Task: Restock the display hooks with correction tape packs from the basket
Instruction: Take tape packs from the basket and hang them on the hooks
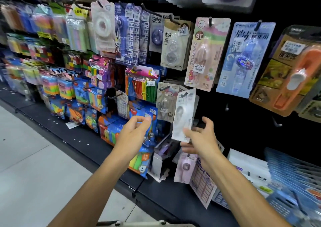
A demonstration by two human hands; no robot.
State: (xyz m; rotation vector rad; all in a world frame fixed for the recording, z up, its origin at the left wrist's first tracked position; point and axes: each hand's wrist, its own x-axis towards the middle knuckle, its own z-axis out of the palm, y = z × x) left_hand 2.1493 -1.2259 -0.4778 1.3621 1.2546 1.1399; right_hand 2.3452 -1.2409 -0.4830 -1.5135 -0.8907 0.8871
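Observation:
My right hand (199, 138) grips the lower edge of a white correction tape pack (183, 114), whose top sits on a black display hook (185, 93) in the lower row of the dark pegboard. My left hand (137, 131) hovers just left of it with fingers curled together and nothing in them. Another pack with a pink cartoon print (165, 101) hangs on the neighbouring hook to the left. The basket's pale rim (139, 224) peeks in at the bottom edge; its contents are hidden.
Above hang more correction tape packs, among them a pink My Melody one (206, 53) and a blue one (245, 58). Bare hooks (226, 108) stick out to the right. An open box (159, 164) and a lilac pack (185, 167) rest on the black shelf below. Colourful packs fill the left.

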